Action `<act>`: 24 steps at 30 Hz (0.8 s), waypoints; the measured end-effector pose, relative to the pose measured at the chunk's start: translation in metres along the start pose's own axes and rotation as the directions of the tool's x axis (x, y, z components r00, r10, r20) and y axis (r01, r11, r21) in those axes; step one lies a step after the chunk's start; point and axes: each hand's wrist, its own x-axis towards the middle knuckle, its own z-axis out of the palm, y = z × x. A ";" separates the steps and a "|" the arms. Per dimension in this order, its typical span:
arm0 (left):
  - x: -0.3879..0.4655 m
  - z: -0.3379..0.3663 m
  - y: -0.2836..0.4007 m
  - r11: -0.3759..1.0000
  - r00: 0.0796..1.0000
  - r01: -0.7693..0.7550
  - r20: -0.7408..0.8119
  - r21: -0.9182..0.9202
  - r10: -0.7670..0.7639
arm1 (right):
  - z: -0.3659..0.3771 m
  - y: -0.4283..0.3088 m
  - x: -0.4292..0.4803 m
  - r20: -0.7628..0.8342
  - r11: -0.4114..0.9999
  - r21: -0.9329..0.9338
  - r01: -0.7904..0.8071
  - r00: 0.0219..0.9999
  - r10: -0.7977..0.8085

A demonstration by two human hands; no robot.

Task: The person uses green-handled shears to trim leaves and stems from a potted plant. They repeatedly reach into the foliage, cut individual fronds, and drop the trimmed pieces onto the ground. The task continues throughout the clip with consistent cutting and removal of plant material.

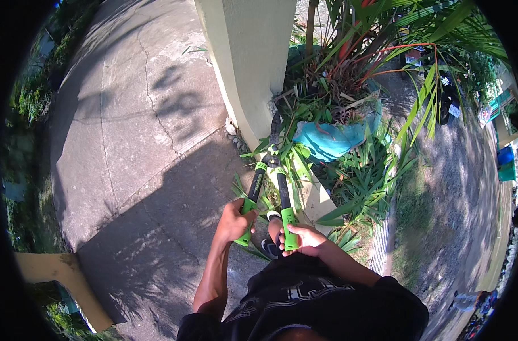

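Observation:
A pair of hedge shears [273, 160] with black shafts and green grips points away from me. My left hand [237, 221] is closed around the left green grip. Around the right grip my right hand [303, 238] is wrapped. The handles are close together, and the dark blades [275, 128] look nearly closed. Their tips lie beside the base of a cream concrete pillar [259, 55]. Just right of the blades, cut green leaves [299, 157] lie in a loose heap beside a worn turquoise planter [327, 140].
A red-stemmed palm [348, 51] rises from the planter, its fronds reaching right. More long leaves [365, 179] cover the ground below. Cracked concrete paving [156, 128] spreads left. Motorcycles [448, 100] stand beyond the palm. A low yellowish wall [67, 273] is at lower left.

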 end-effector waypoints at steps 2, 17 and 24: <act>0.022 0.006 0.021 0.997 0.996 -0.052 0.070 0.055 0.048 | -0.008 -0.017 0.003 -0.010 0.994 0.064 0.094 0.996 -0.093; 0.237 -0.032 0.151 0.911 0.961 -0.222 0.236 0.348 0.145 | -0.090 -0.289 0.040 -0.396 0.533 -0.831 0.157 0.505 -0.767; 0.250 -0.054 0.196 0.883 0.982 0.014 0.162 0.470 -0.101 | -0.069 -0.637 0.186 -0.288 0.358 -0.881 0.309 0.249 -0.925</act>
